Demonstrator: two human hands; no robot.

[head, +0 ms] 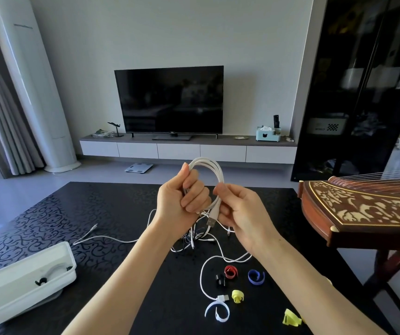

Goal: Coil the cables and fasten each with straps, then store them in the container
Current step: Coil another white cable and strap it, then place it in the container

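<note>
Your left hand point(184, 197) clenches coiled white USB cable point(214, 174) above black patterned table point(73, 213); your right hand point(239, 210) pinches its plug end; coloured fabric straps point(255, 276) near front edge.

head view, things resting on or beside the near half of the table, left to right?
white container → white strap → blue strap → yellow strap → wooden zither

On the table point(121, 206) the container point(13, 303) lies left, straps point(255, 276) right, loose cables point(193, 240) between them.
</note>
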